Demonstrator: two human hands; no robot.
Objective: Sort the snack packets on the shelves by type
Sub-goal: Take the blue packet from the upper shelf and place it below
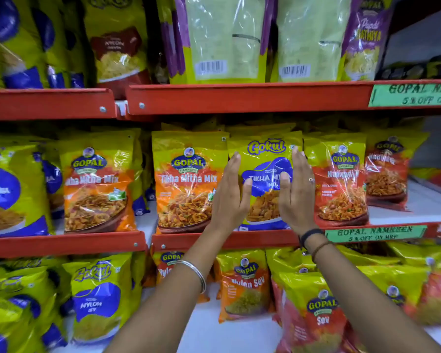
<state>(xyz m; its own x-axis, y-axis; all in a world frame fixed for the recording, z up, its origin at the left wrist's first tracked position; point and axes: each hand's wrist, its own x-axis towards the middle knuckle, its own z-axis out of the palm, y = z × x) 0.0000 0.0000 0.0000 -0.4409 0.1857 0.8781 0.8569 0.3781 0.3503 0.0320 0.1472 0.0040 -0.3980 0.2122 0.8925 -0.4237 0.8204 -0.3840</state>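
Observation:
A yellow and blue Gokul Tikha Mitha Mix packet [264, 159] stands upright on the middle red shelf [252, 239]. My left hand [229, 197] presses flat against its left edge and my right hand [297, 192] against its right edge, thumbs resting on its front. To its left stands an orange Gopal Tikha Mitha Mix packet [189, 182], to its right a red Gopal Nadiyadi Mix packet [340, 179]. The packet's lower corners are hidden behind my palms.
Another orange Gopal Tikha Mitha Mix packet [97, 184] and a blue Gokul packet [8, 192] stand further left. The top shelf [239, 98] holds purple-edged packets [224, 39]. Below are Gokul Nylon Sev [94, 299], Gopal Nylon Sev [245, 284] and Gopal Sev [318, 314] packets.

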